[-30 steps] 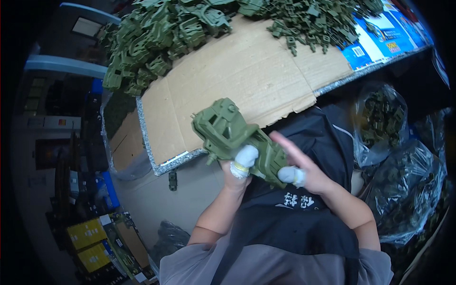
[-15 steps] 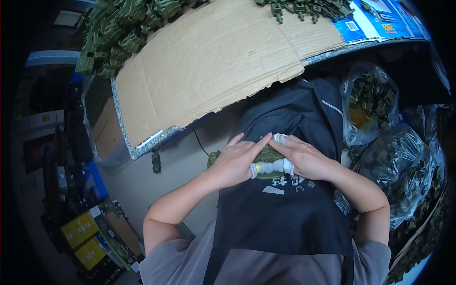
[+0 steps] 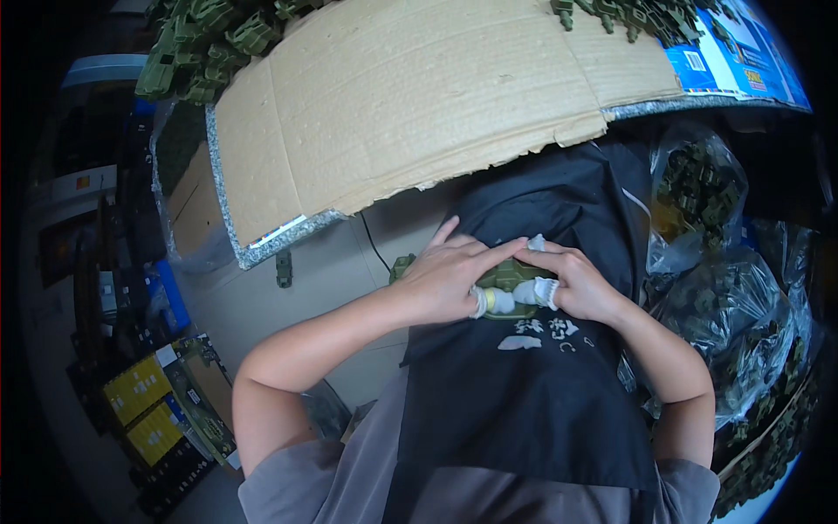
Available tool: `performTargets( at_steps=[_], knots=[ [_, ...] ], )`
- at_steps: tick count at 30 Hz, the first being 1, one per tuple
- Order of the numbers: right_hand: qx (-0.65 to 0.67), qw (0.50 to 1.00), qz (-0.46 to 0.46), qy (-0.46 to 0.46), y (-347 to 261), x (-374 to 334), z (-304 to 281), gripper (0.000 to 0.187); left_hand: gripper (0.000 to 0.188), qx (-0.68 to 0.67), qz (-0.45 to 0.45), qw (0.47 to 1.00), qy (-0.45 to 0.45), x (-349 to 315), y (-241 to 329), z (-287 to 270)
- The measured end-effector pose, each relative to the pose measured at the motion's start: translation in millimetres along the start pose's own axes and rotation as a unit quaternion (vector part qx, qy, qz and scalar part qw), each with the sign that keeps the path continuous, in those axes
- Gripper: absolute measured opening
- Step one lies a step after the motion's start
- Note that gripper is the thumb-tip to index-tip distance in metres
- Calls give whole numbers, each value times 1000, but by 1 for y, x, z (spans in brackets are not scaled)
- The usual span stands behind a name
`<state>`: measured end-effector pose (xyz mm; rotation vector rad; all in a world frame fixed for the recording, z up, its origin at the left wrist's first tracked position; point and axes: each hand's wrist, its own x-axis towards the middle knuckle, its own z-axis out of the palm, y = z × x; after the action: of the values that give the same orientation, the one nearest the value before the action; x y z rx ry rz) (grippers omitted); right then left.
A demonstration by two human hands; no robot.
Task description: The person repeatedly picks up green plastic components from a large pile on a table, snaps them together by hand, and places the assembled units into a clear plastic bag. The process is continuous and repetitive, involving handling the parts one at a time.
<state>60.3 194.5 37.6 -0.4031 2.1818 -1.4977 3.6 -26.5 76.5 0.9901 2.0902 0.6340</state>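
A green plastic toy vehicle part (image 3: 515, 276) rests on my lap over a black apron (image 3: 524, 393). My left hand (image 3: 443, 281) is closed around its left side, the thumb pressing on the near edge. From the other side my right hand (image 3: 587, 284) grips it, the thumb close to the left one and the index fingertips nearly meeting on top. White finger covers (image 3: 536, 293) wrap both thumbs and a right finger. Much of the part is hidden beneath my fingers; one end (image 3: 401, 265) sticks out past the left hand.
A table covered with cardboard (image 3: 419, 105) lies ahead, a heap of green parts (image 3: 205, 44) at its far left and more (image 3: 624, 17) at far right. Clear plastic bags (image 3: 729, 319) of green parts stand on the right. One green piece (image 3: 284, 269) lies on the floor.
The view has shifted a little, so the table edge and lap sit differently. Both hands still hold the green part, the thumbs now closer together and the left fingers slightly more raised.
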Motion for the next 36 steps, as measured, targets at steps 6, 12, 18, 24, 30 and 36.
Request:
performTargets(
  at_steps=[6, 12, 18, 24, 30, 36],
  knots=[
    [49, 996, 72, 2, 5, -14, -24, 52, 92, -277, -81, 949, 125, -56, -31, -6],
    [-217, 962, -132, 97, -82, 27, -15, 62, 82, -374, -103, 901, 191, -54, -20, 16],
    [-232, 968, -90, -28, -65, 48, 20, 66, 74, -377, -115, 896, 205, -51, -12, 28],
    [-38, 990, -94, -101, -37, 55, -17, 74, 73, -274, -47, 933, 230, -37, -6, 31],
    [-34, 996, -70, -45, -38, 37, -20, 70, 71, -193, -23, 955, 222, -30, -5, 25],
    [318, 923, -92, 195, -56, 8, -39, 74, 101, -430, 210, 824, 304, 10, 12, 21]
  ],
)
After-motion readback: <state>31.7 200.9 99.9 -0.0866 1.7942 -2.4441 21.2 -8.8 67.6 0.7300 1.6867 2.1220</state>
